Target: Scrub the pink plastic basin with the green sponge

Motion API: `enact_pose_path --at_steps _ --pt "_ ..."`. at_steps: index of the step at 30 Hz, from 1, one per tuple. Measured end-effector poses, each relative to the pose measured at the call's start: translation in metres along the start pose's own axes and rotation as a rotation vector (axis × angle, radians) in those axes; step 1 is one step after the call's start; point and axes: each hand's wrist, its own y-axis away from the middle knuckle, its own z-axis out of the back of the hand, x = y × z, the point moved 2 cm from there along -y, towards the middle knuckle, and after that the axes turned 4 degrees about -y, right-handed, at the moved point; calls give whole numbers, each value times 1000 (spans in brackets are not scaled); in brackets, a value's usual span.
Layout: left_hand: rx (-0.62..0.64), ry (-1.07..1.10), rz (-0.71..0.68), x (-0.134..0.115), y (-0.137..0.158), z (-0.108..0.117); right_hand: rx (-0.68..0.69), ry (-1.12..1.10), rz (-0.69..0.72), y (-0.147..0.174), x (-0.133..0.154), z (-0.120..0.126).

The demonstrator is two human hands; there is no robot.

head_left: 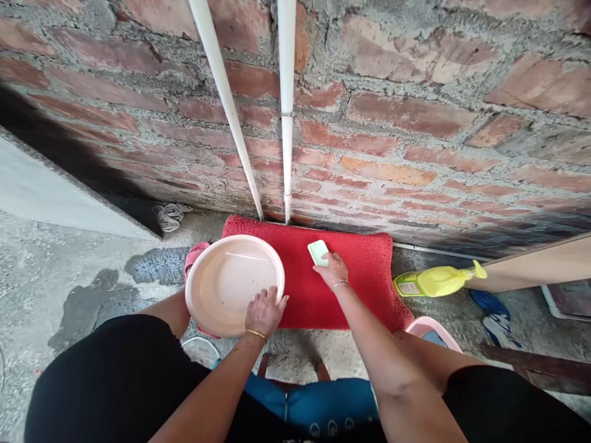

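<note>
A: Entry one, right hand [335, 271]: state of grip?

B: Narrow. Thumb and fingers closed on the near end of a pale green block [317, 251], corners rounded, far end projecting leftward and away. Exact kind: cannot tell.

A: Under that grip?

B: Mat [314, 301], one, red, textured, extending to both sides. Contact between block and mat: cannot tell.

A: Entry two, left hand [266, 312]?

B: Hooked over a rim, fingers inside, thumb outside. Holding one basin [196, 295], round, pale pink, containing clear water with a few dark specks. Basin lies mainly left of this grip, over the left end of the mat. Beyond its left edge, a pink slipper [192, 253], partly hidden.

A: Right of the right-hand grip?

B: Bottle [431, 282], one, yellow, pump top, just beside the mat. Nearer the body, a pink tub [427, 322], partly covered by the right leg.

A: Beyond both grips?

B: Brick wall [392, 117]; two white pipes [287, 92], descending behind the mat. Farther left of the left-hand grip, a crumpled cloth [170, 216] on the floor.
</note>
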Motion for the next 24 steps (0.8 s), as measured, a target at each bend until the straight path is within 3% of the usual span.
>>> enact_pose_path --at_steps 4,8,12,14,16,19,24 --pt "-3 -12 1 0 -1 -1 -88 29 -157 -3 -71 36" --pt "-13 -9 4 0 -1 -2 -143 1 -438 8 -140 71" --pt "-9 13 15 -1 0 -2 -271 -37 -656 25 -168 93" --pt "2 25 19 -1 0 -1 -301 -79 -650 28 -157 91" --pt "10 36 21 -1 1 0 -292 -123 -523 27 -130 80" --pt "9 48 23 -1 2 2 -256 -186 -319 19 -70 51" --pt "16 62 35 -1 3 3 -91 -262 -115 1 36 -4"
